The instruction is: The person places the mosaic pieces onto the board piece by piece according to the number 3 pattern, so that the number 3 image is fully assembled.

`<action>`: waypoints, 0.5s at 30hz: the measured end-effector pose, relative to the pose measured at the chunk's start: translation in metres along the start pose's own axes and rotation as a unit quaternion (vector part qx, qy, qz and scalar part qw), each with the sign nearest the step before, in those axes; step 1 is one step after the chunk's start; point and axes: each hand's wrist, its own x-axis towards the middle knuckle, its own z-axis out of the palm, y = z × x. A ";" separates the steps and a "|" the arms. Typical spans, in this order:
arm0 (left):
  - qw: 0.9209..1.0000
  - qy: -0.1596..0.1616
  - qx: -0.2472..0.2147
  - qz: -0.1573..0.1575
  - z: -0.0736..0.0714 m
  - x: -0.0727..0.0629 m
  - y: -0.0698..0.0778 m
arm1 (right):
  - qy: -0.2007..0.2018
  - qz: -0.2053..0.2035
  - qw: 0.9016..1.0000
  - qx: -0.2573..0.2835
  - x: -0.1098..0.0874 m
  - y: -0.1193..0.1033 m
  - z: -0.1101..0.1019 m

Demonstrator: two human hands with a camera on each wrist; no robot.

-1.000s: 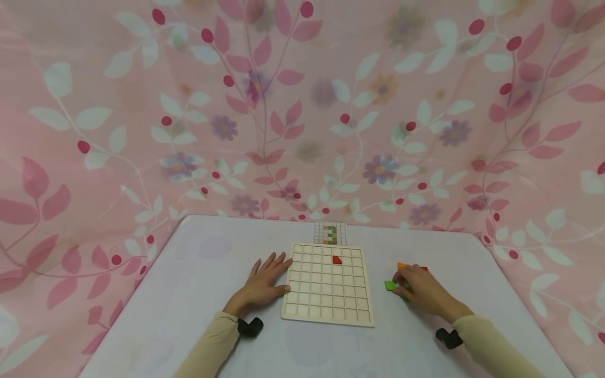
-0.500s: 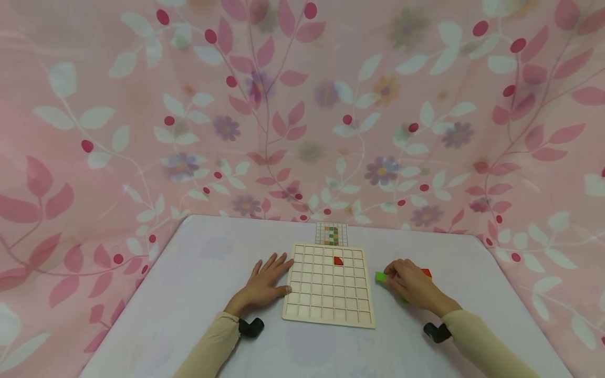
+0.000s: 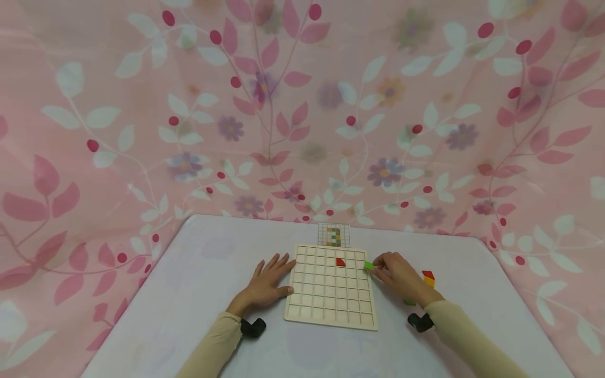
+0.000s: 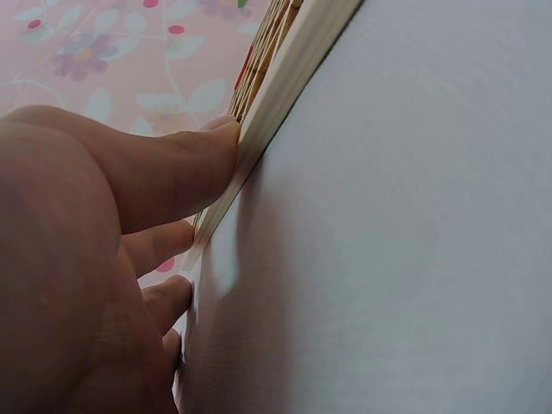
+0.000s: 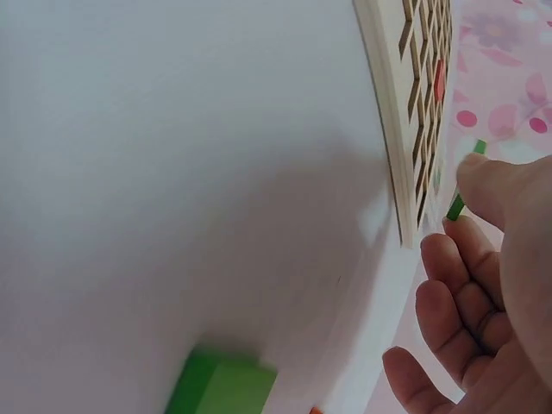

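My right hand [image 3: 397, 273] pinches a green square tile [image 3: 369, 265] between thumb and fingertips, over the right edge of a wooden grid board [image 3: 326, 294]. In the right wrist view the green tile [image 5: 455, 205] shows edge-on beside the thumb. One red quarter-round tile [image 3: 340, 262] lies in a cell near the board's top. My left hand [image 3: 266, 287] has its fingers spread, with thumb and fingertips at the board's left edge. Seen from the left wrist, the thumb [image 4: 185, 172] rests against the board's side [image 4: 267, 103].
A small pattern card [image 3: 334, 235] with a coloured grid lies just behind the board. Right of the right hand lie a red piece [image 3: 428, 274], an orange piece [image 3: 429, 282] and a green block [image 3: 409, 302]. A floral curtain [image 3: 302, 105] hangs behind the white table [image 3: 227, 236].
My right hand has picked the green tile from the loose pieces and carried it left to the board's right edge. The left hand has stayed at the board.
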 end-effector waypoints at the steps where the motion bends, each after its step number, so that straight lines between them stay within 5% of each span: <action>1: 1.000 -0.002 0.002 0.000 0.000 0.000 0.000 | -0.004 0.004 1.000 0.006 0.002 -0.001 0.001; 15: 1.000 -0.015 0.013 -0.016 -0.001 -0.001 -0.001 | -0.024 -0.007 0.998 0.052 0.030 -0.019 0.014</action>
